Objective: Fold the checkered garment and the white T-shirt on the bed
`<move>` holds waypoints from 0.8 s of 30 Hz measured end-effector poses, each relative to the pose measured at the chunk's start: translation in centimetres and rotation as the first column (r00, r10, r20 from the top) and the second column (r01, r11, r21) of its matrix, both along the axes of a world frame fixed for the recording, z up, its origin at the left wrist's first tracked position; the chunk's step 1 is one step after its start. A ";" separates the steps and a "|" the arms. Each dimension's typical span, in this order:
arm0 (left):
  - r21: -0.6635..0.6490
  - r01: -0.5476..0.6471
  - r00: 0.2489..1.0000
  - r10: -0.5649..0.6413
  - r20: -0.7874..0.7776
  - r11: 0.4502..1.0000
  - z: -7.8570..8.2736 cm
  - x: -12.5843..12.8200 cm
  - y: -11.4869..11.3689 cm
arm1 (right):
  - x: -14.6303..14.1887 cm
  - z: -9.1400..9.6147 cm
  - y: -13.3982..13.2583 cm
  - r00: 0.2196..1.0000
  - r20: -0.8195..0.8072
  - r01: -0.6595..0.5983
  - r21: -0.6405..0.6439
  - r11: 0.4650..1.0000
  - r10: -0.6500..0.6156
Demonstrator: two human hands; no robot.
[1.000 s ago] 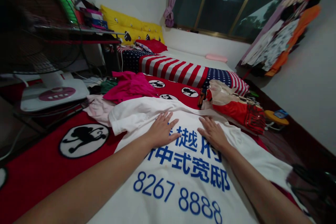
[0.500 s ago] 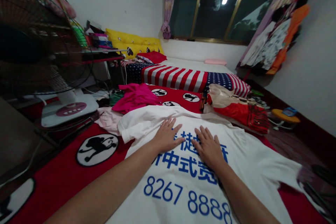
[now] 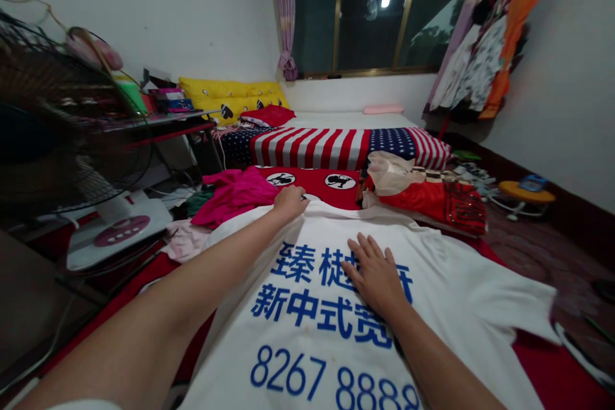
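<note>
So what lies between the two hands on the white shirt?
Head view: only the white T-shirt itself, bare cloth with blue printed characters, separates the left hand at the collar edge from the right hand lying flat on the print.

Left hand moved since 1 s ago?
Yes. The left hand went from flat beside the blue print up to the far edge of the white shirt, now closed there. The right hand lies flat on the print.

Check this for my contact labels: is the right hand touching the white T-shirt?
Touching. The head view shows the right hand lying flat, fingers spread, on the white T-shirt, covering part of its blue print.
</note>
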State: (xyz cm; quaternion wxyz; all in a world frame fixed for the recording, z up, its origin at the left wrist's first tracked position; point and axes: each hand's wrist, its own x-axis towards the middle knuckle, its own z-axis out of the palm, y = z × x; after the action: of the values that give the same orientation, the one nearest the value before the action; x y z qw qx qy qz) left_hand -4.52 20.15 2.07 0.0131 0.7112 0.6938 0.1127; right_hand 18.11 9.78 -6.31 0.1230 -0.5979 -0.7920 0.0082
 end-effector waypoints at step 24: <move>0.167 0.097 0.983 -0.067 -0.172 0.981 -0.3 -4.1 -2.3 | 0.2 -0.3 0.2 1.000 0.010 -0.006 0.014 1.000 0.006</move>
State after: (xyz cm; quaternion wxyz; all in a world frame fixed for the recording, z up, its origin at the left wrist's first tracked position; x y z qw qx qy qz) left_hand -8.58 17.83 1.76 -0.1026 0.7445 0.6499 0.1130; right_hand 18.27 9.97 -6.60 0.1231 -0.5949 -0.7943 -0.0001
